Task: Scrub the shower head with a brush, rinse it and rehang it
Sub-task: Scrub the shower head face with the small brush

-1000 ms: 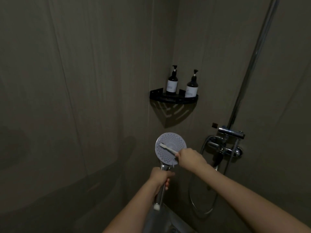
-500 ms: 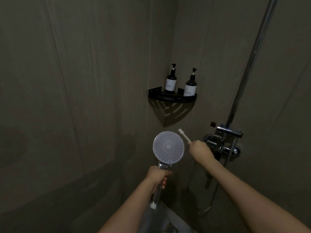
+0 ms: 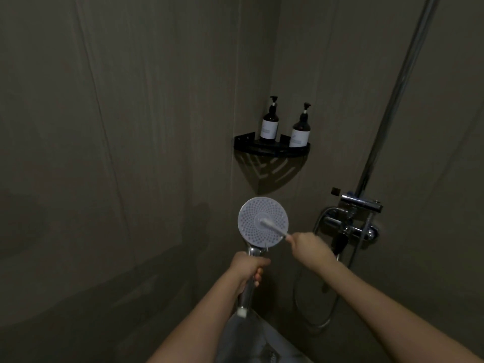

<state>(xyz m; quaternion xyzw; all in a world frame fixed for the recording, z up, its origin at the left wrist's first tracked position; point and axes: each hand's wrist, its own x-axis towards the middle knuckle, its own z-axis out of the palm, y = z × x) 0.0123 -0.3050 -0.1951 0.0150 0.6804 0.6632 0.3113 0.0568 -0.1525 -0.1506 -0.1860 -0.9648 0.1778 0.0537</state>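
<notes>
Low centre of the head view, w/ both bare arms reaching fwd, the left hand grips the chrome handle of the shower head, fingers curled tight round it just below the round face. Face is held upright, pale nozzle plate turned toward the camera, in front of the dim wall corner. Right hand pinches the handle end of the brush, fingers closed on it; brush runs up-left across the plate & its white bristle end lies on the plate's centre. Above, a black corner shelf carries 2 dark pump bottles w/ white labels, side by side, apart. To the right, chrome mixer valve sits at the foot of a riser pipe; hose loops down below it.
</notes>
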